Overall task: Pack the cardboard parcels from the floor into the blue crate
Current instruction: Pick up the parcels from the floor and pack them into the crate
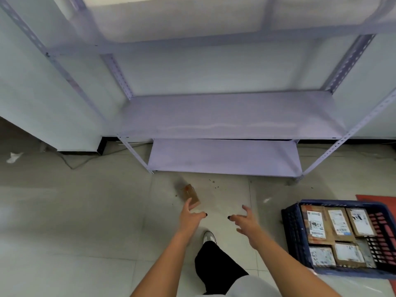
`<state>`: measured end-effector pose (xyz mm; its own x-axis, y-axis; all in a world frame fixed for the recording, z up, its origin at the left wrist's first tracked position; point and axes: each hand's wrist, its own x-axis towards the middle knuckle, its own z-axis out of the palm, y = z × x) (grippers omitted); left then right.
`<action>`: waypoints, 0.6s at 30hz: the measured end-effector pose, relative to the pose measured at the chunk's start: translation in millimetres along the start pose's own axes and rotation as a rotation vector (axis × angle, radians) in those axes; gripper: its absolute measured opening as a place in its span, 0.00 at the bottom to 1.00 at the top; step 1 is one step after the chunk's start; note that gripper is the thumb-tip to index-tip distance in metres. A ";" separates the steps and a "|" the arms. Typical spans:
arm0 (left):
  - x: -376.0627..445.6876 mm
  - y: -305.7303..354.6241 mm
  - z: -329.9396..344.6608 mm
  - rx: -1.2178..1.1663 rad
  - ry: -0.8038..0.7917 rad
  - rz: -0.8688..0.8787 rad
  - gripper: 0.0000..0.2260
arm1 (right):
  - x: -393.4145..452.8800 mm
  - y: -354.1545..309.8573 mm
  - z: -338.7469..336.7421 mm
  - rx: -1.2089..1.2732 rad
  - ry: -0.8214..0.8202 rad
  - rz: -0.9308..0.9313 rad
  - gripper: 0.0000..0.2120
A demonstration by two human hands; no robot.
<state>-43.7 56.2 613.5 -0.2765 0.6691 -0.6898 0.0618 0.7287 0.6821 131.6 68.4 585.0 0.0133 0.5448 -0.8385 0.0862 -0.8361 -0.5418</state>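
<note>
Parcel point(191, 196) lies alone on the floor point(85, 211), before the shelf point(225, 156). Left hand point(189, 216) nearly touches it, right hand point(246, 220) spread, both empty. A one-sided grip may let it slip before the blue crate point(293, 234).

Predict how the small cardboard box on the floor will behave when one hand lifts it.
The small box looks stiff: its edges stay straight. It is probably light, being smaller than the left hand reaching for it. With flat faces it should slide rather than roll. Any tape could make it slightly slippery, though blur hides its surface.
</note>
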 end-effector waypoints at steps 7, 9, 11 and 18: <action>70.1 -1.7 -62.3 0.078 -0.038 -0.123 0.30 | 48.0 -41.0 78.9 -0.030 0.002 0.030 0.35; 90.7 -6.3 -75.3 0.100 -0.060 -0.167 0.30 | 58.7 -44.8 95.2 -0.044 0.019 0.071 0.35; 114.9 -11.8 -85.8 0.117 -0.080 -0.199 0.30 | 70.5 -47.3 109.6 -0.075 0.030 0.105 0.34; 247.6 -49.8 -89.2 0.110 -0.114 -0.229 0.30 | 183.2 -35.7 161.0 -0.135 0.042 0.119 0.32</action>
<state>-200.8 172.6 430.4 -0.1861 0.4928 -0.8500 0.1155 0.8701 0.4791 -29.5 187.5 441.3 0.0727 0.4471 -0.8915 0.2142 -0.8800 -0.4238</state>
